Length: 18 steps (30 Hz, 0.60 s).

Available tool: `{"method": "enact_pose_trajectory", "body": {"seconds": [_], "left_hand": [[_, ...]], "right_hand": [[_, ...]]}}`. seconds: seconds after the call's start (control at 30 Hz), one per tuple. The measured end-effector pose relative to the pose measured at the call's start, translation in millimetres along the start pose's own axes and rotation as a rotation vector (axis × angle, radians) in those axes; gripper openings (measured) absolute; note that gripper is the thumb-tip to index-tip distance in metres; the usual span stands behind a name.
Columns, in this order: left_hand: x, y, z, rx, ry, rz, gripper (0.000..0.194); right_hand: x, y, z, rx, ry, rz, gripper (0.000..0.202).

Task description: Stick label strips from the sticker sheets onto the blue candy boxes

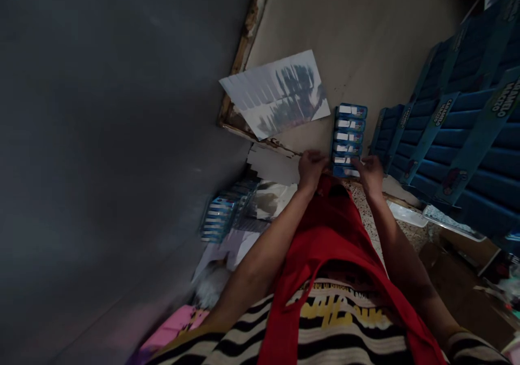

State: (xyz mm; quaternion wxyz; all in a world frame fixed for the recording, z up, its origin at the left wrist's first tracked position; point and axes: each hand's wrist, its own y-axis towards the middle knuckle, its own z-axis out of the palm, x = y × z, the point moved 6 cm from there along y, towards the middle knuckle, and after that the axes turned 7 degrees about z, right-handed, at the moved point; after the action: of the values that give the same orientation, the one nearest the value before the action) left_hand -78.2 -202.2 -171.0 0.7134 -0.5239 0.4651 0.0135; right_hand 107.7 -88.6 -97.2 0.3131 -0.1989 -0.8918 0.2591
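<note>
A column of several small blue packs (348,136) with white labels lies on the table in front of me. My left hand (312,169) is just left of the near end of this column, its fingers curled and pinched together. Whatever they hold, if anything, is too dark and small to make out. On the other side, my right hand (370,175) has its fingers bent and its fingertips against the right edge of the near blue packs. A fanned stack of shiny silvery sheets (288,94) lies on the table, beyond my left hand.
Large stacks of blue cartons (442,132) stand along the right side. A grey wall (114,137) rises at the left. The table (357,34) has a worn wooden edge. More blue packs (219,216) sit lower left; a shallow white tray (406,213) is lower right.
</note>
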Motion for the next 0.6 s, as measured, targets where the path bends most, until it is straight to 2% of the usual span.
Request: {"method": "enact_pose_trajectory", "body": {"seconds": [0.1, 0.17, 0.23, 0.3, 0.37, 0.43, 0.5, 0.6], "left_hand": [[-16.5, -21.9, -18.7, -0.015, 0.171, 0.242, 0.034], [-21.3, -40.6, -26.8, 0.043, 0.221, 0.29, 0.039], [-17.5, -57.1, -26.2, 0.175, 0.16, 0.186, 0.053], [-11.6, -71.8, -16.9, 0.339, 0.042, 0.019, 0.068], [-10.2, -82.0, -5.9, 0.442, -0.056, -0.09, 0.075], [-12.3, -84.8, 2.0, 0.459, -0.094, -0.107, 0.071], [-14.3, -82.0, 4.6, 0.42, -0.08, -0.074, 0.06], [-14.5, -75.4, -0.9, 0.338, -0.05, -0.018, 0.048]], "right_hand": [[6.7, -21.1, -14.9, 0.012, 0.086, -0.037, 0.052], [12.9, -34.1, -20.7, 0.044, 0.131, -0.05, 0.052], [18.7, -43.1, -22.0, 0.076, 0.155, -0.059, 0.051], [22.5, -48.1, -19.9, 0.099, 0.158, -0.058, 0.051], [24.6, -51.0, -15.8, 0.119, 0.152, -0.056, 0.052], [25.4, -53.6, -11.0, 0.152, 0.151, -0.061, 0.052], [24.0, -56.0, -7.4, 0.197, 0.176, -0.061, 0.051], [17.5, -58.4, -6.7, 0.274, 0.245, -0.046, 0.051]]}}
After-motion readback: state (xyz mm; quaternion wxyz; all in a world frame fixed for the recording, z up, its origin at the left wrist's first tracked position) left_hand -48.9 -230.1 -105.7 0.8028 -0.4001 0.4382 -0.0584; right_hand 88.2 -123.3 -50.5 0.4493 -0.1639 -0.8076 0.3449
